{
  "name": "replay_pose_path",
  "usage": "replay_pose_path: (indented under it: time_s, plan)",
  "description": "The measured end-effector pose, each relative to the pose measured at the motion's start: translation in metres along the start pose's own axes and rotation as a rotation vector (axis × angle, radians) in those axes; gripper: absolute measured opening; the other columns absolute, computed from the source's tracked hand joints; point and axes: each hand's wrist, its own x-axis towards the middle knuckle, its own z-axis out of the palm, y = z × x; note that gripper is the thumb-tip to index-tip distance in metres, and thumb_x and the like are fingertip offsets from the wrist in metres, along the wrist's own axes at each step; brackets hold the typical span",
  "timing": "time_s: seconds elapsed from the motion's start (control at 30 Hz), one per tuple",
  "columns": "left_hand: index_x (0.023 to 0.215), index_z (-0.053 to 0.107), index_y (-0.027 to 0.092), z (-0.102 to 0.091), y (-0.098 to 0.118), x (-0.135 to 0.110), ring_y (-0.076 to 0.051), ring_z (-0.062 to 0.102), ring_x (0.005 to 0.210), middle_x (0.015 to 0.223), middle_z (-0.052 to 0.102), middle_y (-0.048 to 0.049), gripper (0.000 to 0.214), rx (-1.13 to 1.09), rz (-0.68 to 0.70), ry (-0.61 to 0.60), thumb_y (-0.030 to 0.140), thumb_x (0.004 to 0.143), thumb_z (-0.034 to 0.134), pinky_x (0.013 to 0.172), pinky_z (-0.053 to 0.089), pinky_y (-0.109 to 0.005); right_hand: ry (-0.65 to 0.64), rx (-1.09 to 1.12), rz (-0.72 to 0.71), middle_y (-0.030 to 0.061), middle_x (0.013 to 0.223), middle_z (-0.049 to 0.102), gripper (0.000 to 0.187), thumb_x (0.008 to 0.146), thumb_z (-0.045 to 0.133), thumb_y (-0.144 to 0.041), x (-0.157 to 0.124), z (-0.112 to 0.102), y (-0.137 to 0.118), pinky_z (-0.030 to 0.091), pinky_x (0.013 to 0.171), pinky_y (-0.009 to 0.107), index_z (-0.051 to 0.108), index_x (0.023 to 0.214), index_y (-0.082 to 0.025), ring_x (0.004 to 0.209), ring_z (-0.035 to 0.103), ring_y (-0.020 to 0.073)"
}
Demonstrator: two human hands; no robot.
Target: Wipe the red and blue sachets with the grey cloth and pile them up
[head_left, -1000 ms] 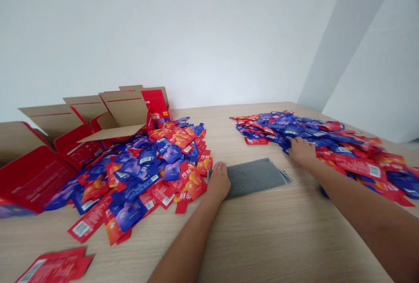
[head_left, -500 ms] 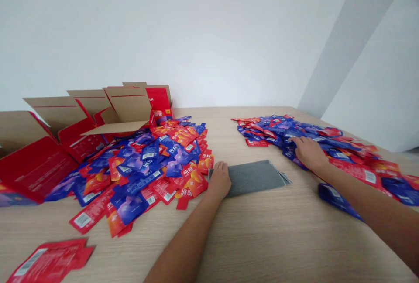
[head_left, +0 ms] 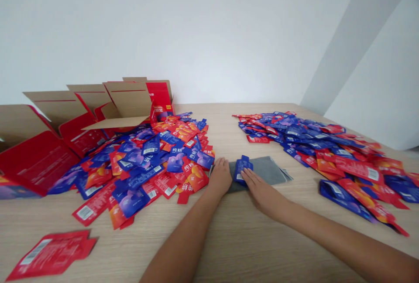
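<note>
A folded grey cloth (head_left: pixel 268 167) lies on the table in front of me. My left hand (head_left: pixel 221 178) is closed over its left end, fingers together and curled at the edge. On the middle of the cloth is a small blue spouted pouch (head_left: pixel 242 167). My right hand (head_left: pixel 260 189) has its fingertips on the pouch's lower right side; the thumb is hidden. To the left spreads a heap of red and blue pouches (head_left: pixel 150 161), close beside my left hand. Another heap of such pouches (head_left: pixel 314 139) lies to the right.
Several open red cartons (head_left: pixel 36 165) with brown inner flaps stand behind the left heap. One red pouch (head_left: pixel 49 252) lies apart at the near left. A white wall (head_left: pixel 212 34) rises behind the wooden table (head_left: pixel 222 248).
My right hand has come from the right heap to the cloth, where a blue pouch now lies. Another blue pouch now covers a red one at the left heap's edge.
</note>
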Motion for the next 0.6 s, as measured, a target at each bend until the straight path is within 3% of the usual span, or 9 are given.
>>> replay_pose_path:
  time_s: [0.17, 0.3, 0.37, 0.43, 0.5, 0.6]
  plan:
    - [0.120, 0.048, 0.001, -0.003, 0.001, -0.001, -0.023, 0.039, 0.124, 0.129, 0.048, -0.0188, 0.044, -0.001, -0.010, -0.030, 0.004, 0.079, 0.034, 0.105, 0.030, -0.034, -0.070, 0.103, -0.009, 0.0184, 0.134, 0.045, 0.056, 0.070, 0.037, 0.000, 0.002, -0.003, 0.005, 0.038, 0.101, 0.042, 0.051, 0.124, -0.006, 0.129, 0.032, 0.0256]
    - [0.120, 0.048, 0.002, -0.005, 0.002, -0.001, -0.023, 0.038, 0.125, 0.130, 0.048, -0.0177, 0.044, 0.014, -0.011, -0.041, 0.004, 0.079, 0.033, 0.105, 0.030, -0.034, -0.069, 0.347, 0.004, 0.0127, 0.138, 0.042, 0.063, 0.067, 0.035, 0.003, 0.001, -0.005, 0.019, 0.036, 0.103, 0.042, 0.050, 0.126, -0.012, 0.131, 0.029, 0.0202]
    - [0.119, 0.049, 0.001, -0.006, 0.003, -0.001, -0.023, 0.038, 0.125, 0.129, 0.048, -0.0183, 0.044, 0.018, -0.009, -0.052, 0.004, 0.078, 0.034, 0.105, 0.029, -0.034, -0.048, 0.493, 0.017, 0.0084, 0.133, 0.048, 0.062, 0.066, 0.033, 0.003, 0.002, -0.006, 0.030, 0.037, 0.102, 0.042, 0.057, 0.119, -0.018, 0.127, 0.036, 0.0182]
    - [0.120, 0.048, 0.000, -0.007, 0.003, -0.001, -0.023, 0.038, 0.125, 0.129, 0.048, -0.0194, 0.044, 0.022, 0.000, -0.059, 0.003, 0.078, 0.035, 0.106, 0.029, -0.033, -0.006, 0.589, 0.089, 0.0056, 0.123, 0.058, 0.055, 0.070, 0.032, 0.001, 0.005, -0.006, 0.039, 0.040, 0.099, 0.043, 0.066, 0.106, -0.023, 0.119, 0.047, 0.0178]
    - [0.119, 0.049, 0.000, -0.007, 0.003, -0.001, -0.023, 0.038, 0.125, 0.129, 0.048, -0.0193, 0.044, 0.026, 0.003, -0.066, 0.003, 0.078, 0.035, 0.106, 0.028, -0.033, 0.055, 0.586, 0.223, 0.0068, 0.120, 0.060, 0.045, 0.079, 0.033, -0.007, 0.011, -0.004, 0.040, 0.041, 0.097, 0.045, 0.066, 0.104, -0.024, 0.115, 0.052, 0.0198]
    - [0.119, 0.049, 0.001, -0.008, 0.003, -0.001, -0.024, 0.038, 0.125, 0.130, 0.047, -0.0184, 0.043, 0.021, -0.002, -0.064, 0.004, 0.078, 0.035, 0.106, 0.028, -0.033, 0.069, 0.453, 0.335, 0.0140, 0.132, 0.049, 0.038, 0.086, 0.040, -0.025, 0.024, 0.004, 0.028, 0.037, 0.099, 0.049, 0.056, 0.120, -0.017, 0.124, 0.041, 0.0261]
